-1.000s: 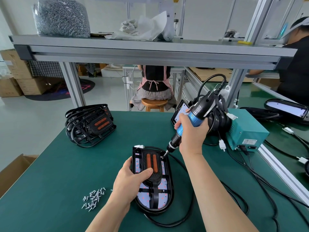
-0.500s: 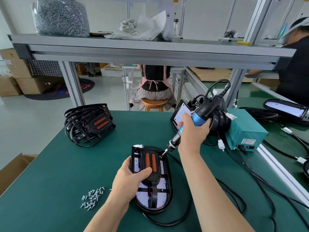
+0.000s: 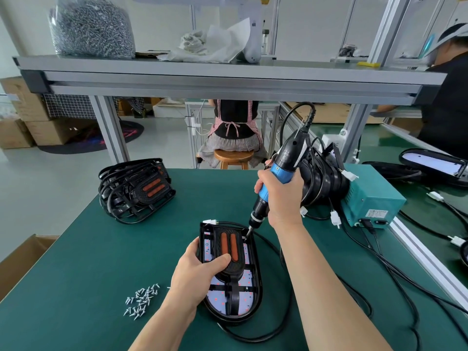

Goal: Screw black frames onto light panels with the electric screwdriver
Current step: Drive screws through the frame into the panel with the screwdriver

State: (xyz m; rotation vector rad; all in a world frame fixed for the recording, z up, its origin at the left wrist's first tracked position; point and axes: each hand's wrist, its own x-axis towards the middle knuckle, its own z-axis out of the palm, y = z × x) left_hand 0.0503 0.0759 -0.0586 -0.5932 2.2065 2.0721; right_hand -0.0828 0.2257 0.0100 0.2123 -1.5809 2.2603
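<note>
Nearest the person, a loose heap of small screws (image 3: 141, 301) is lying on the green desk (image 3: 83, 262) just left of the work, probably so the next one is an easy reach for the left hand (image 3: 195, 277). That hand is acting as the clamp. Its thumb is pressing down on the raised centre of the black frame (image 3: 216, 241) and its fingers (image 3: 195, 249) are curling round the left edge of the light panel (image 3: 244, 300) beneath, most likely so the two parts are not slipping apart or spinning under the driver's torque. The panel is lying flat in the middle of the desk, rounded end toward the person, with its cable (image 3: 276, 330) looping off to the right, clear of the frame. Beyond it, the right hand (image 3: 281, 196) is wrapping fully round the blue barrel of the electric screwdriver (image 3: 291, 148) and leaning it so that the bit is meeting the frame's far right corner, where a screw seems to be going in. Farther back on the left, a stack of black frames (image 3: 136, 188) is waiting. To the right, the teal power supply (image 3: 372, 196) is sitting close enough for the tool's cord. A bag of screws (image 3: 91, 26) is resting on the shelf (image 3: 228, 72) above.
</note>
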